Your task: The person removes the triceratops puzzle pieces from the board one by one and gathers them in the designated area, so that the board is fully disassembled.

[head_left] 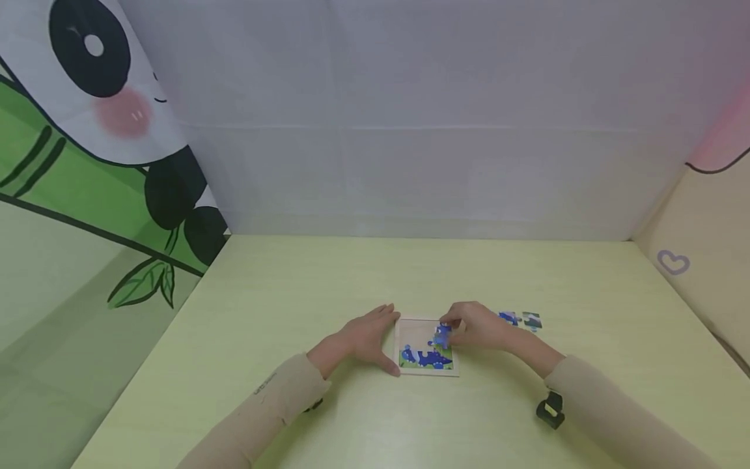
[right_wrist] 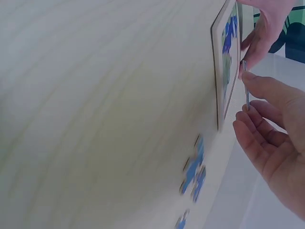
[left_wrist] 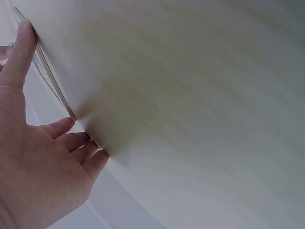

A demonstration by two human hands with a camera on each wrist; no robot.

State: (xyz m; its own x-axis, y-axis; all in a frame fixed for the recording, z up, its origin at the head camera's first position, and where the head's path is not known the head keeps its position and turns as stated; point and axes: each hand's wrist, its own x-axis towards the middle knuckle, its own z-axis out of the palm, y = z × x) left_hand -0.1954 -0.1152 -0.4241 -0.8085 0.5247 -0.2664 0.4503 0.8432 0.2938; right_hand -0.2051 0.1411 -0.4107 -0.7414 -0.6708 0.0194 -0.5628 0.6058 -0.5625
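A square wooden puzzle tray (head_left: pixel 428 373) lies on the table, with blue dinosaur pieces (head_left: pixel 426 359) set along its bottom and right side. My left hand (head_left: pixel 370 335) spans the tray's left edge, its thumb at the lower corner and fingertips by the upper one. Seen from the left wrist, those fingers (left_wrist: pixel 76 141) stretch loosely along the tray's thin side. Over the tray's upper right, my right hand (head_left: pixel 477 326) pinches a thin puzzle piece (right_wrist: pixel 247 93) between thumb and fingers; the right wrist view catches it edge-on.
Right of the tray lie several loose puzzle pieces (head_left: pixel 532 320), partly behind the right forearm; the right wrist view shows blue pieces (right_wrist: pixel 193 171) near the tray. A pale wall (head_left: pixel 433 176) closes the table's back. A black band piece (head_left: pixel 551 410) hangs by the right sleeve.
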